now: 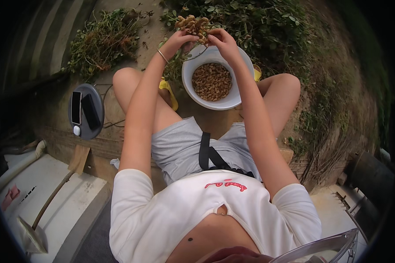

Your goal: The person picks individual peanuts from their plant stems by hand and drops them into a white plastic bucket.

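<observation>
A cluster of unshelled peanuts (192,24) on a peanut plant is held up between my two hands, above the far rim of a white bucket (219,107). My left hand (181,41) grips the plant from the left, its thumb pointing across toward the pods. From the other side, the thumb and fingers of my right hand (223,41) pinch at the pods. Loose peanuts (212,82) cover the bottom of the bucket, which stands between my feet. Leaves and stems of the held plant hang near my left wrist, partly hidden by the hand.
Peanut plants are heaped (263,29) beyond the bucket, with a smaller pile (105,42) at far left. A round grey stool (85,131) carries a phone (76,107), a dark flat object (91,111) and a small white item (77,130). Yellow footwear (171,95) flanks the bucket.
</observation>
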Demonstrator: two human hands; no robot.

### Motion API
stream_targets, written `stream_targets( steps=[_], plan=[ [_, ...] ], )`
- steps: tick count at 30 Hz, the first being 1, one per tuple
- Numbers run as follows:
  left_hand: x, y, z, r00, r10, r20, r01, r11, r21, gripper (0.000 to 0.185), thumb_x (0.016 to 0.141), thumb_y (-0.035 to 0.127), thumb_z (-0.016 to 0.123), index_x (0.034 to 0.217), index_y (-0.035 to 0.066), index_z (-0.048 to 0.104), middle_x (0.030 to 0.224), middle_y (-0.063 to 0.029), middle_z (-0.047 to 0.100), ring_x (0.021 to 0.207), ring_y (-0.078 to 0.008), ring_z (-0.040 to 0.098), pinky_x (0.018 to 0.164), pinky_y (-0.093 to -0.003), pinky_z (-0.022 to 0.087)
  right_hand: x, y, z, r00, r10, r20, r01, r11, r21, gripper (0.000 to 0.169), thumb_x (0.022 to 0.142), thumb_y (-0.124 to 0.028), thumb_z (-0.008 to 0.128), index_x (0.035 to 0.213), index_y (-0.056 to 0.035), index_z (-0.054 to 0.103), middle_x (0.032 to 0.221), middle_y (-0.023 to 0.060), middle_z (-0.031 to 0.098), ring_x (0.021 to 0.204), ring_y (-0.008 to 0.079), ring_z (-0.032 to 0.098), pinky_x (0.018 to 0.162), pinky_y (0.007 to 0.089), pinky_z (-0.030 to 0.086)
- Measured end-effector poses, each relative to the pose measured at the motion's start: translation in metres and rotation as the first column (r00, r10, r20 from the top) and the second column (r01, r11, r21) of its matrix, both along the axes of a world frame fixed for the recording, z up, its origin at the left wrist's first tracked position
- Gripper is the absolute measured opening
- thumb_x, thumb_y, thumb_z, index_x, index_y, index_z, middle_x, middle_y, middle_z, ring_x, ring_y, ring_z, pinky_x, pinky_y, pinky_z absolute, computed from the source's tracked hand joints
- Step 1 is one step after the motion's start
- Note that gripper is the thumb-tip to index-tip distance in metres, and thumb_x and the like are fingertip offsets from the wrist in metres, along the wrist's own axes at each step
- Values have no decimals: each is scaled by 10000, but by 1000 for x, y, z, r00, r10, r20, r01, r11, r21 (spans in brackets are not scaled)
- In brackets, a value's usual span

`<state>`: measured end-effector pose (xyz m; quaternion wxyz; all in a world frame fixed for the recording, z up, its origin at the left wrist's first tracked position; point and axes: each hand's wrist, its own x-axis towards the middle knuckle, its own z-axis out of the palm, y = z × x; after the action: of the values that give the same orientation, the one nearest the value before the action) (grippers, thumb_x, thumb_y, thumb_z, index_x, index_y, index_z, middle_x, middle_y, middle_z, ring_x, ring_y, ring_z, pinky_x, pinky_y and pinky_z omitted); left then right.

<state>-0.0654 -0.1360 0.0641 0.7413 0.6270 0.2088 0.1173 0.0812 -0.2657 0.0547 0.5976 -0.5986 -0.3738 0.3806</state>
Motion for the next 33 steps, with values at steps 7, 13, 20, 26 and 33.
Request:
stream_targets(
  steps=[7, 13, 20, 26, 33],
  plan=[
    [-2, 6, -10, 1000, -5, -13, 5, 1000, 22, 207, 838, 167, 537, 657, 84, 481, 559, 13, 454, 483, -80, 402, 459, -234, 314, 5, -8, -2, 896, 148, -419, -117, 988, 100, 216, 871, -109, 562, 1058, -4, 542, 875, 56, 605, 787, 129, 585, 760, 285, 487],
    [1, 6, -10, 999, -38, 11, 37, 997, 65, 232, 838, 151, 521, 628, 73, 461, 519, 6, 442, 453, -86, 403, 451, -233, 311, -1, -10, -7, 764, 125, -632, -18, 985, 173, 162, 840, -73, 584, 988, -26, 538, 828, 43, 588, 749, 132, 576, 721, 290, 486],
    [2, 5, -7, 1000, -31, 6, 30, 997, 64, 241, 846, 151, 508, 623, 70, 463, 514, 3, 442, 457, -89, 413, 454, -236, 318, -4, -3, -15, 869, 37, -494, 19, 994, 107, 176, 854, -122, 588, 990, -25, 535, 844, 47, 604, 712, 125, 582, 670, 271, 494],
    [1, 4, -8, 1000, 31, 2, -31, 998, 49, 225, 856, 158, 494, 652, 61, 499, 533, 0, 464, 469, -89, 431, 462, -237, 332, -9, 8, 6, 999, 11, -53, -14, 999, -51, 223, 873, -197, 586, 997, -17, 537, 786, 41, 596, 690, 103, 569, 636, 251, 485],
    [4, 5, -10, 1000, 10, -8, -9, 999, 53, 244, 868, 167, 468, 651, 60, 497, 541, -1, 466, 469, -88, 419, 468, -237, 324, 6, 9, -4, 878, 153, -454, -151, 988, 42, 194, 862, -117, 573, 1015, -6, 527, 781, 66, 593, 670, 126, 563, 650, 285, 496]
  ],
)
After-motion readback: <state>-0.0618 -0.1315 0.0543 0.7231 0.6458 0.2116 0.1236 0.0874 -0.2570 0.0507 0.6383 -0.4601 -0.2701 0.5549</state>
